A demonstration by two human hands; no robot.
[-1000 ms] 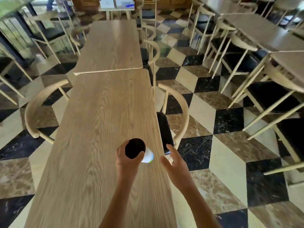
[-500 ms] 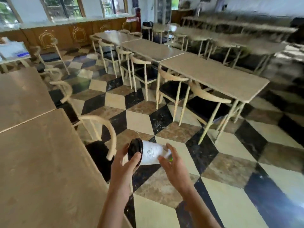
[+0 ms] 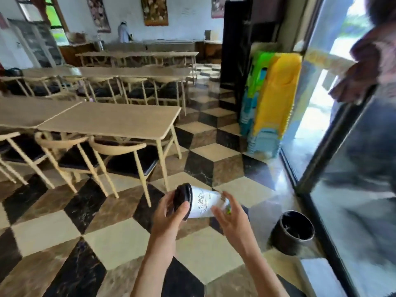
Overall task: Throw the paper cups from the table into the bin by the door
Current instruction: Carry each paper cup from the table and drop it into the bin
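A white paper cup (image 3: pixel 204 204) with a black lid lies on its side in the air between my hands, over the checkered floor. My left hand (image 3: pixel 169 215) grips the lid end. My right hand (image 3: pixel 230 217) holds the bottom end with fingers spread around it. A round black bin (image 3: pixel 291 232) stands on the floor to the lower right of the cup, beside the glass door (image 3: pixel 353 189). The bin's opening faces up and looks dark inside.
Wooden tables (image 3: pixel 120 120) with chairs (image 3: pixel 120 155) fill the left side. A stack of coloured plastic stools (image 3: pixel 270 99) stands by the doorway. Another person (image 3: pixel 370 67) is at the door's upper right. Open floor lies between me and the bin.
The view has swung right from the table to the doorway, and the bin and door have come into sight. Both hands still carry the cup, now held lid to the left.
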